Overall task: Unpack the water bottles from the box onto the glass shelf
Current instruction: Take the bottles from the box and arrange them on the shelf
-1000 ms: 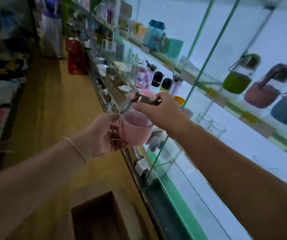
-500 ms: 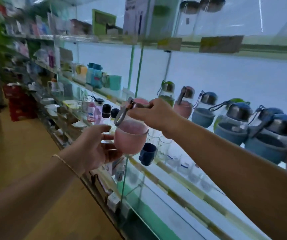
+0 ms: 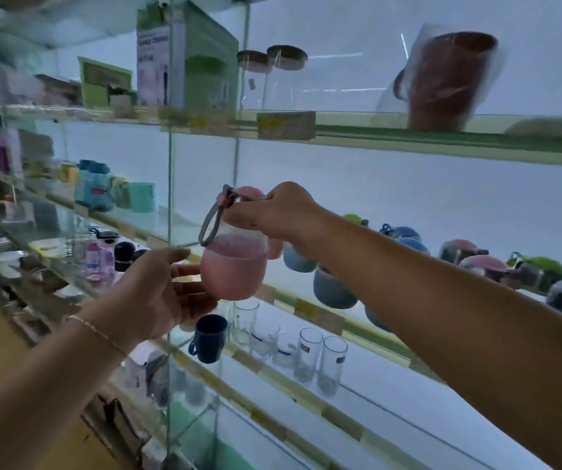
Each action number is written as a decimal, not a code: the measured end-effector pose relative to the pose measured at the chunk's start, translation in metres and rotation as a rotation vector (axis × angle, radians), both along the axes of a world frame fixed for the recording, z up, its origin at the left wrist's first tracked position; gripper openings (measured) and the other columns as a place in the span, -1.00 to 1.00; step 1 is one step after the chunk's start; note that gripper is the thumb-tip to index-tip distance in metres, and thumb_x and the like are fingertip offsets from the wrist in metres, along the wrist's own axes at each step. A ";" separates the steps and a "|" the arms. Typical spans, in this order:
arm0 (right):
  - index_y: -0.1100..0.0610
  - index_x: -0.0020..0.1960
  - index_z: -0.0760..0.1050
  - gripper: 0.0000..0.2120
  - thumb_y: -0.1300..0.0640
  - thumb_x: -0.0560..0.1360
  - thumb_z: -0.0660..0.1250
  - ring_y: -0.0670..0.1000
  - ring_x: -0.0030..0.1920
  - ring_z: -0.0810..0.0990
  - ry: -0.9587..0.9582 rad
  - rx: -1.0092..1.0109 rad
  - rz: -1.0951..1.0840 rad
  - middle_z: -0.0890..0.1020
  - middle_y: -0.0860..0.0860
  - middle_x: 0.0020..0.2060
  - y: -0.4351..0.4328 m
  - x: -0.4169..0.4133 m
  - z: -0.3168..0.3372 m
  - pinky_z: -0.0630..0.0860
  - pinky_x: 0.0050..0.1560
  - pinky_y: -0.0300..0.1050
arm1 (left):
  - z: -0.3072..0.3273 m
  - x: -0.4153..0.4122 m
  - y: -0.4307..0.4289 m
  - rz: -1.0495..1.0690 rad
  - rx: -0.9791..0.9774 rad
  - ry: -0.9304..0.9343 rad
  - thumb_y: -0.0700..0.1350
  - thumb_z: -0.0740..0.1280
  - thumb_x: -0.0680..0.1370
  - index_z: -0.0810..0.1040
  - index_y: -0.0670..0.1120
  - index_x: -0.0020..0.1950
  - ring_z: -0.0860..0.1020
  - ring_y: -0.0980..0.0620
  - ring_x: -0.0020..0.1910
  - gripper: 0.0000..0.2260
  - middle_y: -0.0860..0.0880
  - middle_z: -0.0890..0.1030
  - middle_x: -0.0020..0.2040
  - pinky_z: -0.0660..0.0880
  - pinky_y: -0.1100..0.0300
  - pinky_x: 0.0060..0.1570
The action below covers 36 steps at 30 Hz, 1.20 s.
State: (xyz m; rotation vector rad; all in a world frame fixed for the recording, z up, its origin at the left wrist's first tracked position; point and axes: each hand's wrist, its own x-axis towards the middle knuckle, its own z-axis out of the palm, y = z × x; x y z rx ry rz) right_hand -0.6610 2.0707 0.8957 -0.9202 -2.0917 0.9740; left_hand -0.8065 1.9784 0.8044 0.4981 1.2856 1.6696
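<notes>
One pink bottle (image 3: 234, 269), right hand (image 3: 279, 215) pinching top, open left hand (image 3: 157, 290) apparently supporting base

No writing can be read for certain. The tall white and green box (image 3: 184, 56) at eleven o'clock bears dark printed lines near its top, too blurred to make out. The yellowish tags (image 3: 286, 125) along the shelf edges and the blue labels on the drinking glasses (image 3: 308, 354) at six o'clock are equally illegible.
</notes>
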 end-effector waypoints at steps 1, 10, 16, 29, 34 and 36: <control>0.06 -0.32 0.55 -0.83 0.07 0.35 0.51 -0.12 -0.38 0.52 0.003 -0.002 0.002 0.52 -0.09 -0.44 0.002 0.005 0.003 0.27 -0.62 -0.42 | 0.002 0.003 0.004 -0.006 0.005 0.000 -0.04 0.19 0.59 0.48 -0.25 0.13 0.54 -0.24 -0.07 -0.70 -0.30 0.55 -0.03 0.53 -0.06 -0.11; 0.16 -0.22 0.59 -0.72 -0.04 0.28 0.52 -0.06 -0.35 0.52 -0.105 0.144 -0.146 0.49 -0.04 -0.39 0.032 0.015 0.026 0.41 -0.39 -0.21 | 0.017 0.012 0.049 -0.076 0.003 0.054 -0.03 0.16 0.60 0.49 -0.27 0.16 0.54 -0.20 -0.15 -0.67 -0.30 0.57 -0.07 0.51 -0.03 -0.14; 0.23 -0.07 0.63 -0.55 -0.06 0.18 0.51 -0.05 -0.28 0.51 -0.138 0.155 -0.264 0.48 0.01 -0.30 0.063 0.008 0.031 0.39 -0.38 -0.20 | 0.024 -0.001 0.089 -0.158 -0.007 0.076 -0.02 0.17 0.61 0.47 -0.24 0.18 0.59 -0.24 -0.14 -0.68 -0.36 0.61 -0.08 0.55 -0.05 -0.13; 0.14 -0.30 0.51 -0.61 -0.17 0.26 0.53 -0.06 -0.39 0.40 -0.476 0.253 -0.410 0.41 -0.02 -0.42 0.109 -0.013 0.018 0.29 -0.45 -0.22 | 0.007 -0.043 0.164 -0.474 -0.110 0.030 0.04 0.22 0.59 0.40 -0.27 0.30 0.60 -0.30 -0.05 -0.56 -0.39 0.55 0.11 0.58 -0.09 -0.05; 0.09 -0.28 0.55 -0.66 -0.17 0.30 0.50 -0.09 -0.33 0.48 -0.562 0.324 -0.405 0.50 -0.02 -0.40 0.114 -0.020 0.002 0.35 -0.37 -0.25 | 0.000 -0.047 0.174 -0.586 -0.124 0.000 0.07 0.23 0.58 0.39 -0.28 0.29 0.54 -0.40 0.15 -0.54 -0.44 0.45 0.26 0.54 -0.18 0.11; 0.07 -0.26 0.55 -0.68 -0.17 0.30 0.50 -0.10 -0.31 0.50 -0.579 0.316 -0.412 0.52 -0.03 -0.39 0.115 -0.022 -0.003 0.37 -0.35 -0.25 | -0.001 -0.047 0.176 -0.610 -0.133 0.003 0.06 0.22 0.58 0.39 -0.28 0.30 0.54 -0.39 0.15 -0.54 -0.44 0.46 0.25 0.57 -0.14 0.04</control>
